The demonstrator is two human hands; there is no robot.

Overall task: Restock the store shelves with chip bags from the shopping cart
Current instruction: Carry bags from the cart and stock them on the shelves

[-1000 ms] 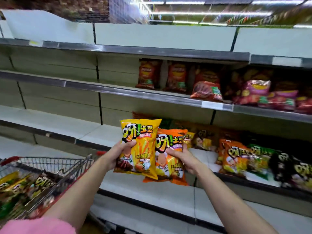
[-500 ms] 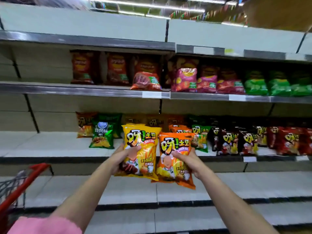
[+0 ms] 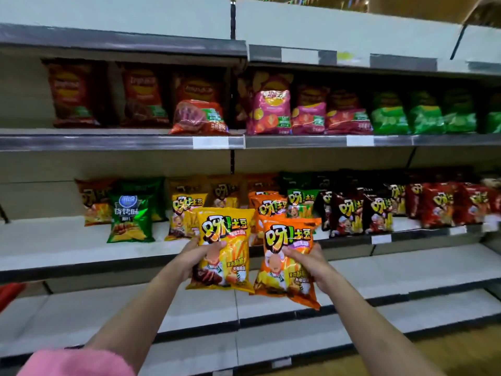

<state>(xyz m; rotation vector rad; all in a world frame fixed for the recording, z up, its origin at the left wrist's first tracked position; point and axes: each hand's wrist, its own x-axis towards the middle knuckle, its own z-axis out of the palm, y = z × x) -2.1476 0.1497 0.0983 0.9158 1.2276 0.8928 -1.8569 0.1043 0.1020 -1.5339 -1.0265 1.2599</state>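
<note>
My left hand grips a yellow chip bag by its left edge, held upright. My right hand grips an orange chip bag by its right edge, just right of the yellow one. Both bags hang in front of the middle shelf, directly before the standing yellow bags and orange bags of the same brand. Only a red corner of the shopping cart shows at the far left edge.
The middle shelf also carries a green bag at the left, then black bags and red bags to the right. The upper shelf holds red, pink and green bags. Two bare lower shelves run below.
The view has swung right and closer to the shelves; the cart has slid almost out of sight. Both hands have carried the two bags up toward the middle shelf.
</note>
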